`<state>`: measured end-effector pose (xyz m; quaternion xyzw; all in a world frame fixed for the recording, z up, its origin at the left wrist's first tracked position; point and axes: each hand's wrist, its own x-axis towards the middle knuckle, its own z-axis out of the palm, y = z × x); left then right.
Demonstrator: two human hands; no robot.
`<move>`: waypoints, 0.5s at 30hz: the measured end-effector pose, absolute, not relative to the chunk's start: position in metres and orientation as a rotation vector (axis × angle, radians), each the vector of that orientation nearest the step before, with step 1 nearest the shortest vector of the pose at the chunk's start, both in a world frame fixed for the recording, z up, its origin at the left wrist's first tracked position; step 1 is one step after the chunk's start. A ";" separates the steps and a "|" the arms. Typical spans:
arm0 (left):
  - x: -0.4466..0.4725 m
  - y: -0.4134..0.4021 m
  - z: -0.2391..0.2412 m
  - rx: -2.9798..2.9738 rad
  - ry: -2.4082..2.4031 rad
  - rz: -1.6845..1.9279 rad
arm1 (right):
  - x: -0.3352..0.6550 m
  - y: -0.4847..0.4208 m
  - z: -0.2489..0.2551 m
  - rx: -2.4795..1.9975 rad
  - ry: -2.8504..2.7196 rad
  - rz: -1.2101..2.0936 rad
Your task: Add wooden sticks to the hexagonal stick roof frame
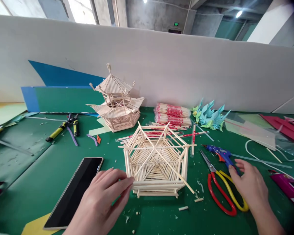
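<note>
A little house frame of wooden sticks [159,185] sits on the green table [161,218], in the middle, right in front of the person. The left hand [105,195] pinches its near left corner, finger and thumb close together. The right hand [252,182] is at the handle of a blue glue gun [221,154], fingers bent; I can't tell if it grips it. Scissors [212,168] with red and yellow handles lie just beside the glue gun. A black phone [75,189] lies near the left hand. Behind the frame stand a stick pagoda [116,112] and packs of sticks [172,116].
</note>
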<state>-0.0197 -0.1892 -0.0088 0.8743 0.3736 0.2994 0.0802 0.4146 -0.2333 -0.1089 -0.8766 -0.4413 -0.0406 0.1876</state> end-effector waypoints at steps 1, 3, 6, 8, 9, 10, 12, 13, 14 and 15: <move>-0.020 -0.189 -0.009 2.622 1.115 0.886 | 0.408 -0.240 -0.108 -2.456 -1.265 -0.058; -0.019 -0.188 -0.007 2.631 1.118 0.861 | 0.395 -0.256 -0.110 -2.426 -1.332 0.076; -0.018 -0.189 -0.005 2.616 1.167 0.805 | 0.387 -0.276 -0.117 -2.408 -1.372 0.183; -0.017 -0.190 -0.004 2.608 1.188 0.760 | 0.390 -0.283 -0.123 -2.412 -1.370 0.210; -0.017 -0.190 -0.004 2.604 1.196 0.737 | 0.394 -0.284 -0.126 -2.416 -1.370 0.225; -0.017 -0.191 -0.004 2.601 1.201 0.721 | 0.398 -0.284 -0.129 -2.422 -1.370 0.242; -0.017 -0.192 -0.005 2.583 1.215 0.707 | 0.408 -0.281 -0.135 -2.432 -1.379 0.282; -0.017 -0.192 -0.005 2.572 1.221 0.707 | 0.413 -0.279 -0.138 -2.434 -1.383 0.297; -0.018 -0.193 -0.005 2.561 1.220 0.710 | 0.417 -0.277 -0.141 -2.433 -1.386 0.305; -0.018 -0.193 -0.006 2.549 1.220 0.716 | 0.420 -0.276 -0.144 -2.428 -1.386 0.304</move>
